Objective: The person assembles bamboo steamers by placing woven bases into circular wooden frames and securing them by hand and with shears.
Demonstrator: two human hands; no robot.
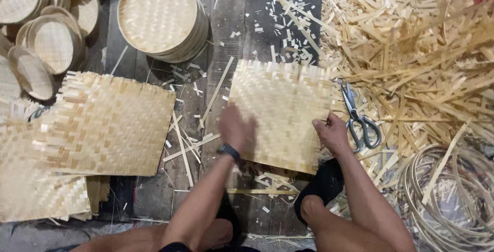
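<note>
The square woven mat on the dark plank floor is pinched at its right edge by the right hand, while the blurred left hand is laid open on it. Scissors are seen just beside the right hand, against a heap of strips; more mats are stacked well to the left.

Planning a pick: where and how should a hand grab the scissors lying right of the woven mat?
Probably the scissors by the looped handles at the near end, coming from above. They lie flat on strips, blades pointing away, loops open and clear, just beside the right hand.
</note>
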